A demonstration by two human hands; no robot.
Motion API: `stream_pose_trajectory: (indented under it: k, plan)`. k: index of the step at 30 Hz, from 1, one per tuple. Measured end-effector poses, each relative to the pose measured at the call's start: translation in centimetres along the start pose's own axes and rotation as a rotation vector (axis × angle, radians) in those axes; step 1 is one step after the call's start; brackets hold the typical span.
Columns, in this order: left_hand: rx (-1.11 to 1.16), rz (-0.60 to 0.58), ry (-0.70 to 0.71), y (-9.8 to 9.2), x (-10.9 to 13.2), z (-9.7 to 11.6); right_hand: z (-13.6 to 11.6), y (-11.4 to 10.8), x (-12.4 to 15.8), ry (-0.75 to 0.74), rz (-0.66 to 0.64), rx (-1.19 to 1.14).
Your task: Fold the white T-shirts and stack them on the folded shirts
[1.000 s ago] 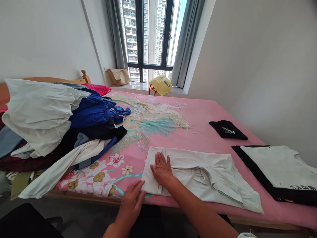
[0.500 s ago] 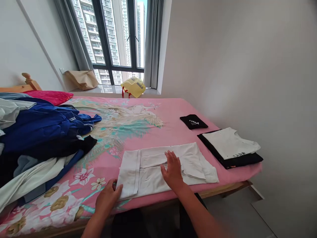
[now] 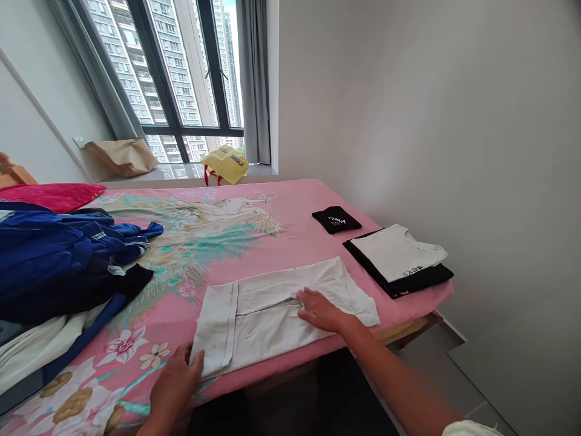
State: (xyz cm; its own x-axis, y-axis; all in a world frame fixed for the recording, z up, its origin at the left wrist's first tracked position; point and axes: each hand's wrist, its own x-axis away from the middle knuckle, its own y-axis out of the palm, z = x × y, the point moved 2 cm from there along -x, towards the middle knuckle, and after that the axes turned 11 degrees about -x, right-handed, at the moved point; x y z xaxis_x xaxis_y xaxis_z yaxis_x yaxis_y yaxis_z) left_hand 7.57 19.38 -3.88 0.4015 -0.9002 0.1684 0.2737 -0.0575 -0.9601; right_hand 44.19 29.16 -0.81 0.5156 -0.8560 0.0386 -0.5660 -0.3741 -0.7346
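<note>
A white T-shirt [image 3: 267, 330], folded into a long strip, lies along the bed's near edge with its hemmed end to the left. At that hemmed end my left hand [image 3: 177, 378] has the edge between its thumb and fingers; the fingertips are partly hidden. My right hand [image 3: 320, 310] rests palm down on the cloth right of the middle, its fingers stretched out over a crease. Some wrinkles show around the right hand.
Piled clothes [image 3: 59, 254] in blue, black and white lie on the left of the pink flowered bedsheet [image 3: 295, 212]. To the right sit a folded black garment [image 3: 336, 219] and a stack topped by a white shirt [image 3: 397, 251]. A yellow bag [image 3: 227, 165] is by the window.
My right hand has slid toward the right on the T-shirt and lies flatter. My left hand stays at the hemmed end. The camera view has shifted to the right.
</note>
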Motion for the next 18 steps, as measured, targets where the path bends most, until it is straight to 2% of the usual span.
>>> stream_pose_trajectory:
  k: [2, 3, 5, 8, 9, 10, 14, 16, 18]
  plan:
    - [0.006, -0.038, -0.026, -0.2, -0.2, 0.0, -0.7, 0.3, 0.0, -0.045, -0.208, 0.059]
    - [0.008, -0.051, -0.038, -0.2, -0.4, -0.1, -1.1, 0.3, -0.1, -0.053, -0.236, 0.081]
    - [0.022, -0.055, -0.047, -0.2, -0.8, -0.3, -1.7, -0.2, -0.5, -0.050, -0.151, 0.086]
    - [0.091, -0.060, -0.042, 0.0, -1.4, -0.8, -2.1, -0.6, -2.0, -0.008, 0.132, 0.070]
    - [0.121, -0.070, -0.038, 0.1, -1.7, -1.0, -2.0, -0.3, -2.4, 0.024, 0.168, 0.084]
    - [0.149, -0.079, -0.034, 0.1, -1.9, -1.2, -1.8, 0.3, -2.8, 0.060, 0.159, 0.111]
    - [0.242, -0.101, 0.000, 0.2, -2.8, -1.7, -0.6, 2.7, -3.3, 0.155, -0.027, 0.196]
    - [0.280, -0.110, -0.008, 0.2, -3.1, -1.7, -0.6, 3.1, -3.1, 0.169, -0.039, 0.186]
    - [0.327, -0.126, -0.031, 0.0, -3.1, -1.6, -1.5, 3.2, -2.8, 0.162, 0.024, 0.179]
